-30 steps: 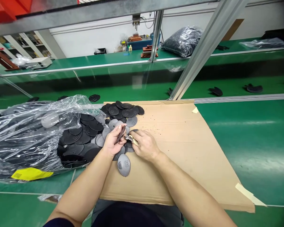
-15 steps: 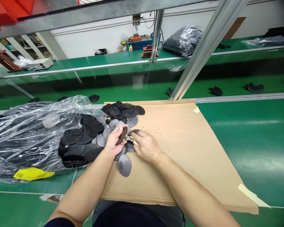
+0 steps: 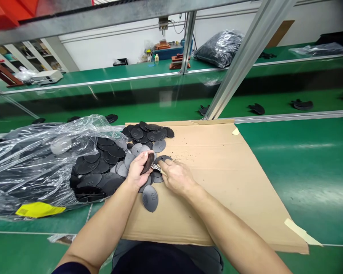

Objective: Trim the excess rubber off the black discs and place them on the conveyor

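My left hand (image 3: 138,169) grips a dark oval plastic piece (image 3: 148,163), tilted up on its edge. Cutting pliers (image 3: 156,167) are held in my right hand (image 3: 177,176), their metal jaws close against the right edge of that piece; whether they touch it I cannot tell. Around and beneath both hands lies a heap of black and grey oval plastic pieces (image 3: 114,151). One grey oval piece (image 3: 150,198) with a raised mark lies apart, nearer to me. My right fingers hide most of the pliers' handles.
A clear plastic bag (image 3: 31,167) of black pieces spills onto the cardboard sheet (image 3: 231,198), where small dark scraps are scattered. Behind it runs a green conveyor belt (image 3: 183,108) carrying black parts (image 3: 302,104). A slanted metal post (image 3: 237,64) rises at the back right.
Both hands stay almost in place, with the pliers shifting very slightly at the piece's edge. Black parts on the belt have moved a little to the left.
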A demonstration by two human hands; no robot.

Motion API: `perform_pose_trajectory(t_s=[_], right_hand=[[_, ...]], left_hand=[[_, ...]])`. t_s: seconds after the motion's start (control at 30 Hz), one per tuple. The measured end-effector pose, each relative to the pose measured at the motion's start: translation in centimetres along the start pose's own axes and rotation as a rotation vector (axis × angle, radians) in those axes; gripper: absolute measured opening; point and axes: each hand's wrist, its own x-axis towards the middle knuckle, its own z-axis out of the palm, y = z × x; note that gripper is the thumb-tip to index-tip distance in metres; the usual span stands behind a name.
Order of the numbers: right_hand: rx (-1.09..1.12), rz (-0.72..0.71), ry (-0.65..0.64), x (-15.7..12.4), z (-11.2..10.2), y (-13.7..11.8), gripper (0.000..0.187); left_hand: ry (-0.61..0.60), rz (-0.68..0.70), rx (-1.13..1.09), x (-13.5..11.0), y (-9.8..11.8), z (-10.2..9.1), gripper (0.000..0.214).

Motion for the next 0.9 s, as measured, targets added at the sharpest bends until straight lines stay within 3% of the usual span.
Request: perform_pose_trajectory(t_s=[0.17,0.3,0.37,0.47,0.63,0.77,0.9], right_hand=[[0.214,0.019,0.140,0.3,1.2,0.3,0.033],[0.345,0.100,0.372,0.8,2.0,1.5,0.024],[0.353,0.124,0.414,1.0,2.2,2.2,0.020],[0.360,0.061,0.366,1.0,2.1,3.0,0.018],[0.320,-0.134,0.197,0.9,1.9,2.7,0.023],[0.244,-0.139,0.121,0.9,2.0,2.2,0.029],[0.333,-0.075,0.176,1.0,2.0,2.7,0.026]], left_hand=[[-0.039,-0.031,-0.080,-0.1,0.2,0.5,0.028],[-0.057,-0.012,-0.166,-0.4,0.6,0.7,0.030],[-0.010,0.050,-0.164,-0.3,0.8,0.6,0.036],[0.095,0.148,-0.163,-0.1,0.9,0.4,0.046],[0.228,0.167,-0.220,0.2,0.9,0.2,0.037],[0.164,0.187,-0.181,-0.3,0.9,0.7,0.037],[0.129,0.204,-0.111,-0.5,1.0,0.8,0.032]])
